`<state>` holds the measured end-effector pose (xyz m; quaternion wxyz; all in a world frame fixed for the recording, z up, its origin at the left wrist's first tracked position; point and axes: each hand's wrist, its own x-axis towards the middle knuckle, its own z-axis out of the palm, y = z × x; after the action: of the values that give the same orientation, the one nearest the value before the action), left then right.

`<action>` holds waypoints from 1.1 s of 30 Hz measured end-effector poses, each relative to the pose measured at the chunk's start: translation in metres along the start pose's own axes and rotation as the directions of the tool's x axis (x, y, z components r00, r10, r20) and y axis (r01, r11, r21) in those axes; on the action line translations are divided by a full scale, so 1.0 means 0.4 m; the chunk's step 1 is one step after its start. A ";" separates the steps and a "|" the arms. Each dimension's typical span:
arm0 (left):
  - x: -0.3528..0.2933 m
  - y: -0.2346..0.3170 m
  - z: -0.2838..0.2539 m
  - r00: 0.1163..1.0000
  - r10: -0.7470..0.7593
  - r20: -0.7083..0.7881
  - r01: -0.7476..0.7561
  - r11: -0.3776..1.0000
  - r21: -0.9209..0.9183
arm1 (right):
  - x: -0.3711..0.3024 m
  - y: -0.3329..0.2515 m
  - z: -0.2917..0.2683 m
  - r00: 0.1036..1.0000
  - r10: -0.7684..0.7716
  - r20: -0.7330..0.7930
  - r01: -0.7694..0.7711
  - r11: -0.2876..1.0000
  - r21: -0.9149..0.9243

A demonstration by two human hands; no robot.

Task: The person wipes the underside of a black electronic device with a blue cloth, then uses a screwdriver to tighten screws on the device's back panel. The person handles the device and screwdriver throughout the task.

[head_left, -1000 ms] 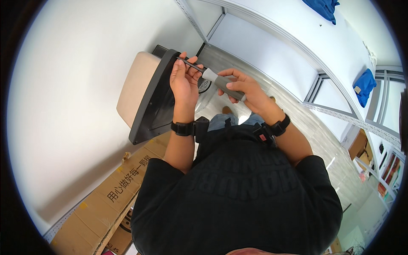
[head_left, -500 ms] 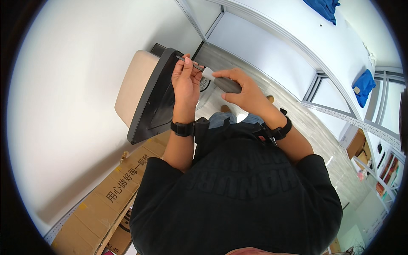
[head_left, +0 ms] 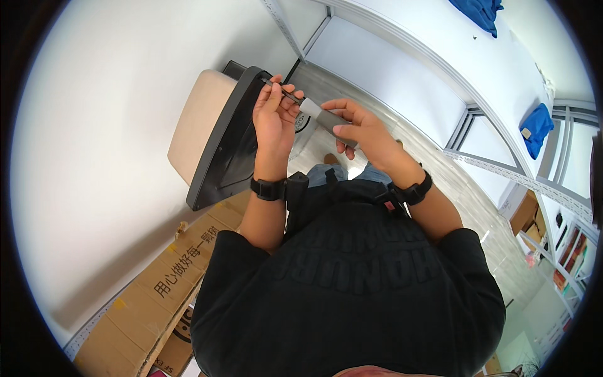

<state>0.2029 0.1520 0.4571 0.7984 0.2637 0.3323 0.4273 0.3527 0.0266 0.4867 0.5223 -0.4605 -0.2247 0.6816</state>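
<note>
Gripping grey tool point(head_left: 326, 119), brown cardboard box point(head_left: 157, 295) below-left

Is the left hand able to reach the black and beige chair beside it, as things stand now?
Probably yes. The chair stands just past the left hand, with nothing between them. But that hand's fingertips pinch a thin dark rod that sticks out of the grey tool gripped by the right hand.

Chair point(head_left: 217, 135): beige seat, black back, beside white wall.
Cardboard boxes point(head_left: 160, 289): lower left, on floor.
Blue cloths point(head_left: 539, 125): on white shelves point(head_left: 440, 69), right.
</note>
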 end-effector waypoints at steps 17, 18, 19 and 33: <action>-0.009 -0.007 0.002 0.999 0.033 -0.032 -0.033 0.999 0.003 | -0.006 0.014 -0.009 0.993 0.113 0.036 -0.117 0.977 0.179; -0.011 -0.006 0.004 0.998 0.035 -0.048 -0.035 0.999 0.004 | -0.006 0.019 -0.003 0.997 0.074 -0.001 -0.073 0.992 0.098; -0.011 -0.006 0.003 0.998 0.030 -0.053 -0.029 1.000 0.012 | -0.007 0.023 0.001 0.999 0.031 -0.035 -0.031 0.999 0.015; 0.006 -0.014 -0.019 0.999 0.040 -0.037 -0.039 0.999 0.009 | -0.010 0.014 -0.012 0.990 0.088 0.111 -0.112 0.965 0.235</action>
<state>0.2010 0.1523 0.4477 0.7824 0.2657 0.3434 0.4464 0.3541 0.0200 0.4818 0.5275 -0.3701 -0.1426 0.7513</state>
